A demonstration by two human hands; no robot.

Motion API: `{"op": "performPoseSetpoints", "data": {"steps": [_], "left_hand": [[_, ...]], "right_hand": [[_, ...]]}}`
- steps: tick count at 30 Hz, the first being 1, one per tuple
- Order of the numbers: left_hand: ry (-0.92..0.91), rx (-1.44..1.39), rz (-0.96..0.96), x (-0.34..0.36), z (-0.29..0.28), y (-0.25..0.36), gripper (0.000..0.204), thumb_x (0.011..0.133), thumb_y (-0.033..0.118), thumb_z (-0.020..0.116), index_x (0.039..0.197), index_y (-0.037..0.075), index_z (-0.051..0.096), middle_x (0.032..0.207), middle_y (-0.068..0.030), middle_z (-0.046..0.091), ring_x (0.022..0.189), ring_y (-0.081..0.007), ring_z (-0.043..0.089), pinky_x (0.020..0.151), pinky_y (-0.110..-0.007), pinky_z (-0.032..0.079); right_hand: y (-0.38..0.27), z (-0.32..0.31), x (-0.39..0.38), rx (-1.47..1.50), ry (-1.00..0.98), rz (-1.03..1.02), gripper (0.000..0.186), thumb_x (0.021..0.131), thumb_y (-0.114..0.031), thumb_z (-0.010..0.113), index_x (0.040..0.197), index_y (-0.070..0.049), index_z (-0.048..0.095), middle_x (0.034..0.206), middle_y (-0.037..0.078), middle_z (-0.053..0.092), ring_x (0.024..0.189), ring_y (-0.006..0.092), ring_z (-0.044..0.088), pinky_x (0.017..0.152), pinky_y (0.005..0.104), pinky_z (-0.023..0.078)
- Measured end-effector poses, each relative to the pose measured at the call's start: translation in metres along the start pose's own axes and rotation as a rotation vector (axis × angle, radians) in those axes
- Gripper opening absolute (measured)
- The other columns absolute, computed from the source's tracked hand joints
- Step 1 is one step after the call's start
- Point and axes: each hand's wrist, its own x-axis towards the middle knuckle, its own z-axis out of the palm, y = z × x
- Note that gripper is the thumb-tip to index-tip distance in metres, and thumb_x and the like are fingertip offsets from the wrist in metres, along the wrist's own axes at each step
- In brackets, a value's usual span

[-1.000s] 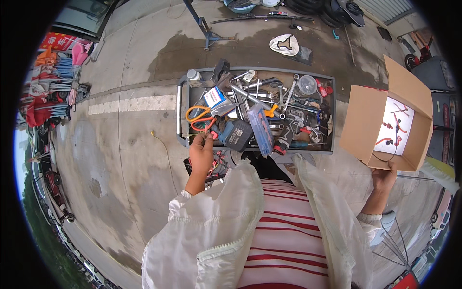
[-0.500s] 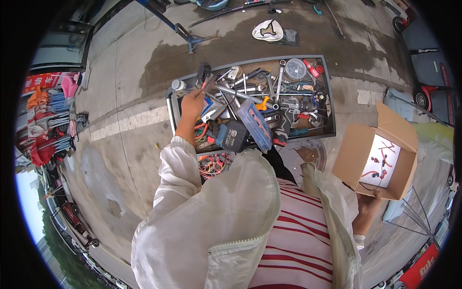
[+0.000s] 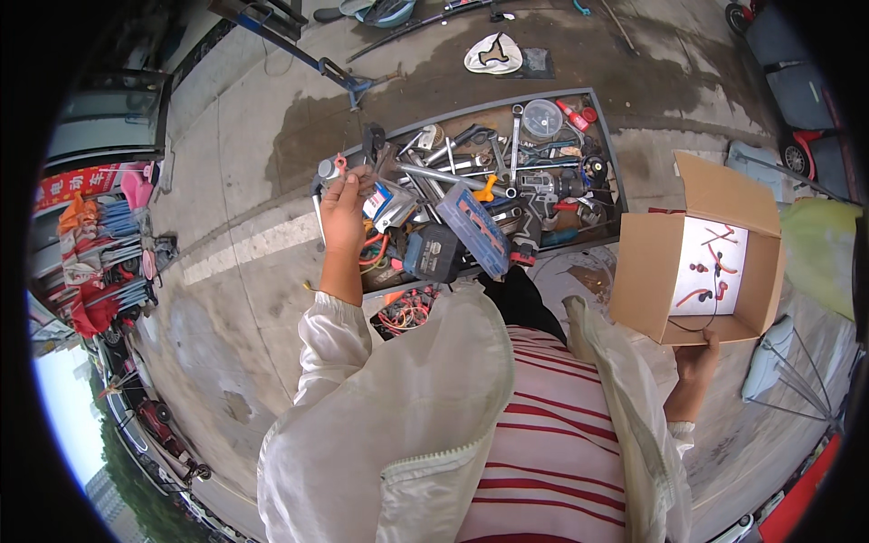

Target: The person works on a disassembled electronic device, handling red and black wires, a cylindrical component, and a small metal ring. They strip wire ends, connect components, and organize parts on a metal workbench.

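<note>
My left hand [image 3: 344, 206] is raised over the left end of a tool tray [image 3: 588, 107]. Its fingers pinch a small red piece [image 3: 340, 163] with what looks like a ring-shaped end; its exact kind is too small to make out. Below that hand lie a blue-and-white packet [image 3: 391, 204] and a dark battery pack [image 3: 433, 252]. At the right, my right hand [image 3: 697, 360] grips the lower edge of an open cardboard box [image 3: 644, 271]. Inside it, several small red and dark pieces, some with leads, lie on a white sheet [image 3: 697, 242].
Wrenches, a cordless drill [image 3: 546, 195], a clear blue-tinted plastic case [image 3: 475, 231] and a round clear container [image 3: 542, 118] crowd the tray. Tangled coloured wires [image 3: 403, 312] sit under its near edge. A blue metal stand [image 3: 348, 80] rests on the floor beyond.
My left hand has moved left from above the tools, carrying the small red piece. The box has shifted slightly in view, with my right hand still gripping it.
</note>
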Motion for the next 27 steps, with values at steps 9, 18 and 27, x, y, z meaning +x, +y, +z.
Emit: {"op": "performPoseSetpoints", "data": {"steps": [9,18,27], "left_hand": [[-0.014,-0.255,0.043,-0.021,0.001,0.036,0.016,0.095,0.013,0.056,0.103,0.001,0.062,0.093,-0.0055,0.062,0.052,-0.0055,0.039,0.057,-0.023,0.039],[-0.083,-0.328,0.029,-0.031,-0.001,0.046,0.010,0.093,0.009,0.055,0.101,0.008,0.060,0.093,-0.0056,0.064,0.042,-0.0030,0.029,0.051,-0.021,0.032],[-0.091,-0.340,-0.042,-0.033,0.018,0.058,0.025,0.093,0.006,0.054,0.117,0.002,0.057,0.089,-0.0043,0.063,0.044,-0.0028,0.028,0.050,-0.020,0.033]], "right_hand": [[0.006,0.027,0.004,-0.045,-0.055,0.052,0.033,0.083,-0.016,0.054,0.114,-0.003,0.055,0.114,0.008,0.062,0.105,0.0260,0.059,0.089,0.0467,0.048],[0.013,0.041,0.013,-0.117,-0.110,0.089,0.031,0.083,-0.016,0.054,0.111,-0.003,0.056,0.112,0.008,0.062,0.104,0.0258,0.060,0.087,0.0479,0.049],[0.018,0.052,0.013,-0.151,-0.110,0.094,0.032,0.083,-0.017,0.055,0.112,-0.003,0.055,0.111,0.009,0.062,0.103,0.0268,0.060,0.085,0.0491,0.050]]}}
